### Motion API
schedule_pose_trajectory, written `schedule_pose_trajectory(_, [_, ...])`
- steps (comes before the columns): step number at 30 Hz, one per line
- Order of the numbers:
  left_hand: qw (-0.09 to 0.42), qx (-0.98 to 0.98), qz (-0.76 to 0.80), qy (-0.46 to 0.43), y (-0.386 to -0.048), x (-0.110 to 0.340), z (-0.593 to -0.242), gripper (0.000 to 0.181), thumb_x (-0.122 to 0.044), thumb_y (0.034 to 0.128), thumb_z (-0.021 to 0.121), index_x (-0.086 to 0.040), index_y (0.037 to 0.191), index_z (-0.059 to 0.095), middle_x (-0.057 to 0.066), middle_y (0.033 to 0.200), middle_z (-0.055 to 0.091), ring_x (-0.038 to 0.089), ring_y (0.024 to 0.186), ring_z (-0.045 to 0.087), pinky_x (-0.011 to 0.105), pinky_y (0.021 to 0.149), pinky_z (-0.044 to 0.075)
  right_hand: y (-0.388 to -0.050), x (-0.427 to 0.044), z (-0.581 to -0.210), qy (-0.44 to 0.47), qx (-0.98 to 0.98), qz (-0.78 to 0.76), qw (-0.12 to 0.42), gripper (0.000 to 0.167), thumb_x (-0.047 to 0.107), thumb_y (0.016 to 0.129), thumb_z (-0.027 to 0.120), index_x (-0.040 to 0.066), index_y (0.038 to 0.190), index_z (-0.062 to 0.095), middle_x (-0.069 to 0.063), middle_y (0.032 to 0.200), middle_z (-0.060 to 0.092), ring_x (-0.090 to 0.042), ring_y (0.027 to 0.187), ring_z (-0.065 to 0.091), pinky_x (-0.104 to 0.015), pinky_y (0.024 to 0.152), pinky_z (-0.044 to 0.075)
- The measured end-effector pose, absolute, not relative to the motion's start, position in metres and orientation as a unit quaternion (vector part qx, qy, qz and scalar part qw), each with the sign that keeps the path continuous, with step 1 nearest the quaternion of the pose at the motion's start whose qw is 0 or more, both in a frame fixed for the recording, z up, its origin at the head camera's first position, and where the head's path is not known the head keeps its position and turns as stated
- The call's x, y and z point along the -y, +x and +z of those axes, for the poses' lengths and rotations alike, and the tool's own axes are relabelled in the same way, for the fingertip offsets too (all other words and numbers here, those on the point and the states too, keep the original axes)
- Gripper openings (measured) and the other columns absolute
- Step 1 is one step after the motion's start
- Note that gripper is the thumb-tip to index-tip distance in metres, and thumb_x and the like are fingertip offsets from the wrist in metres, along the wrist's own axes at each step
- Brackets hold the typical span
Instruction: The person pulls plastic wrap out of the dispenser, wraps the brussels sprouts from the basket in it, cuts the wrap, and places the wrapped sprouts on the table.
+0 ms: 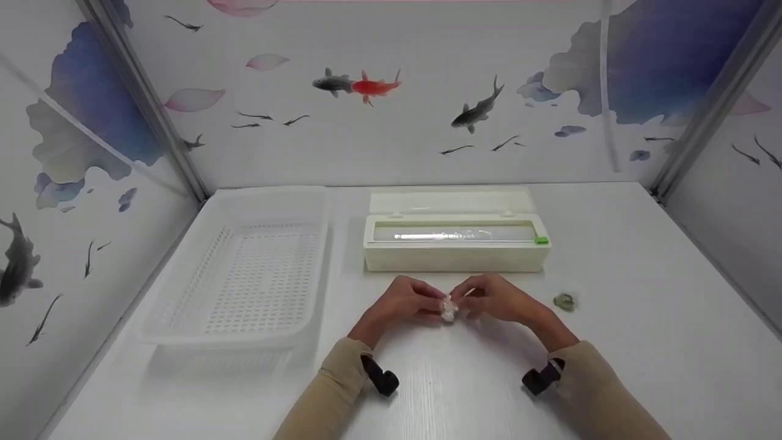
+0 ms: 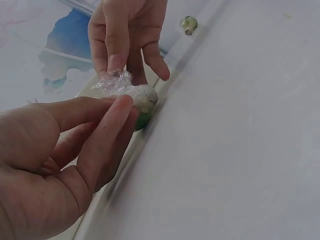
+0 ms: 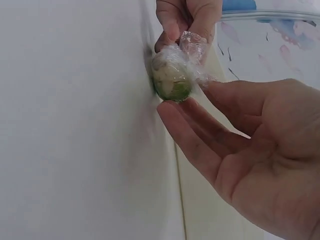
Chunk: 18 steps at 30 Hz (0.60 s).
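A small, rounded green-and-white piece of food wrapped in crumpled cling film [image 3: 172, 80] is held just above the white table, between the two hands. The left hand [image 2: 75, 145] pinches it with thumb and fingers, beside the bunched film. From the other side the right hand [image 3: 250, 135] reaches in, its thumb at the loose film and its fingers spread close to the underside of the piece. In the head view the hands hide most of this wrapped piece [image 1: 449, 309]. Another small greenish wrapped piece [image 1: 565, 301] lies on the table beyond the right hand.
A cream cling film dispenser [image 1: 458, 260] with its lid raised and a green slider [image 1: 541, 240] stands behind the hands. To the left is a white perforated plastic basket [image 1: 324, 263]. Printed panels [image 1: 391, 146] enclose the table's back and sides.
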<state>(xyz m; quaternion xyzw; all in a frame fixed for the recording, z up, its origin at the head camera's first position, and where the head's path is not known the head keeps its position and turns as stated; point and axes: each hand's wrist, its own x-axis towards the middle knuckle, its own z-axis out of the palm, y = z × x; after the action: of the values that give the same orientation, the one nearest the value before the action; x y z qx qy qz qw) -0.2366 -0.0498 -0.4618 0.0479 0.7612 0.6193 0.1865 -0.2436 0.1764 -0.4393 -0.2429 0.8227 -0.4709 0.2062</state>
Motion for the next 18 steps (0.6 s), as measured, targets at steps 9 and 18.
schedule_pose_trajectory(9, [0.229,-0.736,0.633,0.07,-0.2375,0.0532,-0.4583,0.022,-0.007,0.0846,0.078,0.0,0.105,0.077,0.013,0.101,0.077,0.017,0.084,0.075,0.03,0.079,0.064,-0.243,-0.1682,-0.4463,-0.188,-0.829,-0.496,0.177,0.015,0.004,0.09,0.072,-0.006,0.101,0.068,-0.014,0.1,0.072,-0.017,0.083,0.071,-0.032,0.074,0.064])
schedule_pose_trajectory(18, [0.178,-0.769,0.611,0.06,-0.2345,0.0489,-0.4617,0.019,-0.009,0.0784,0.084,-0.005,0.096,0.079,0.01,0.093,0.079,0.011,0.076,0.073,0.024,0.073,0.062,-0.2418,-0.1684,-0.4433,-0.198,-0.84,-0.468,0.187,0.024,0.029,0.091,0.075,0.006,0.1,0.076,-0.007,0.099,0.075,-0.017,0.082,0.072,-0.032,0.074,0.063])
